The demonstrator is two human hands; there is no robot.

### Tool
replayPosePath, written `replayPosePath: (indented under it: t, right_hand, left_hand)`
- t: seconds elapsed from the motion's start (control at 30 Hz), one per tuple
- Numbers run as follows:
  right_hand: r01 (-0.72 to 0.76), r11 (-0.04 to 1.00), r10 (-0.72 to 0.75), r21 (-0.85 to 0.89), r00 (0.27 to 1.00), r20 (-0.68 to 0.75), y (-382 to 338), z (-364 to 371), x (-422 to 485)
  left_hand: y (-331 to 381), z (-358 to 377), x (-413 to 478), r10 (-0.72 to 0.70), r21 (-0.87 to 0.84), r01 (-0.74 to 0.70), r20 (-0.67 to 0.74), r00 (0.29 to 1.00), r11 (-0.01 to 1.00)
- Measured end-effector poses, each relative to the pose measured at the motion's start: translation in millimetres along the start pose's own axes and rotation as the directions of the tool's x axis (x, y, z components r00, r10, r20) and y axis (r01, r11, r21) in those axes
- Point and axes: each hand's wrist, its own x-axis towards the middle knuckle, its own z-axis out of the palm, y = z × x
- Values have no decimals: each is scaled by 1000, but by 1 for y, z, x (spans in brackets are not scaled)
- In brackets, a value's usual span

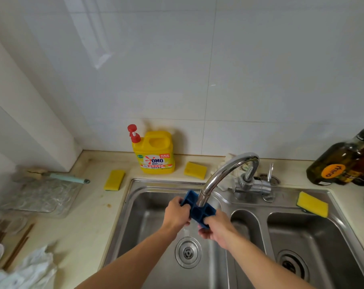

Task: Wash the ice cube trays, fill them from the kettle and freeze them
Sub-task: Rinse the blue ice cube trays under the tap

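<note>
A dark blue ice cube tray [198, 211] is held over the left basin of the steel sink [135, 226], right under the spout of the chrome tap [229, 174]. My left hand [176, 212] grips the tray's left edge. My right hand [217, 228] grips its near right end from below. A thin stream of water falls from the tray toward the drain [188, 252]. The tap spout hides part of the tray's middle. No kettle is in view.
A yellow dish soap jug [156, 153] stands behind the sink. Three yellow sponges lie around it: left [114, 180], back [195, 170], right rim [312, 204]. Dark oil bottles [343, 161] stand at the right. A clear tray [41, 195] and crumpled cloth [26, 270] lie left.
</note>
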Motion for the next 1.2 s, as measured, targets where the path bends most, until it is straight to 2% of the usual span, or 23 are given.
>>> replayPosePath:
  t: [0.17,0.27,0.4,0.5,0.67,0.73,0.8,0.9,0.97,1.1,1.2]
  right_hand:
    - [-1,1000,0,17,1000,30,-2,3,1]
    - [50,999,-49,-13,998,47,-11,-4,-5]
    - [166,976,-163,-140,986,35,-24,-17,-14]
    - [239,949,-246,-207,969,-8,-30,-26,-20]
    - [199,965,-208,-173,978,-32,-20,-37,-20]
    - [164,975,-164,-151,986,13,-13,-38,-21]
    - [116,990,-109,-81,990,93,-9,-36,-23]
    - [0,998,-9,63,989,149,-4,-31,-23]
    - [-42,994,28,103,990,136,-3,-28,-21]
    - [26,992,-33,123,998,58,-6,-22,-18]
    - [89,992,-90,87,996,0,-12,-18,-17]
  left_hand:
    - [0,-8,-3,57,69,-54,-38,998,996]
    - [-8,-12,-1,13,20,-13,-13,1000,1000]
    - [-19,-9,-3,-151,-111,169,159,976,979]
    - [-17,2,-8,-182,-241,249,269,946,938]
    - [-10,20,-12,-213,-521,345,298,931,781]
    - [-8,21,-11,-213,-548,315,243,946,775]
    - [-6,19,-9,-185,-504,249,175,967,827]
    - [-6,12,-8,-78,-330,98,75,994,939]
    - [-7,7,-7,-3,-246,15,48,999,969]
    - [-9,1,-11,-13,-384,61,127,992,921]
    - [-12,6,-11,-99,-480,160,149,984,862]
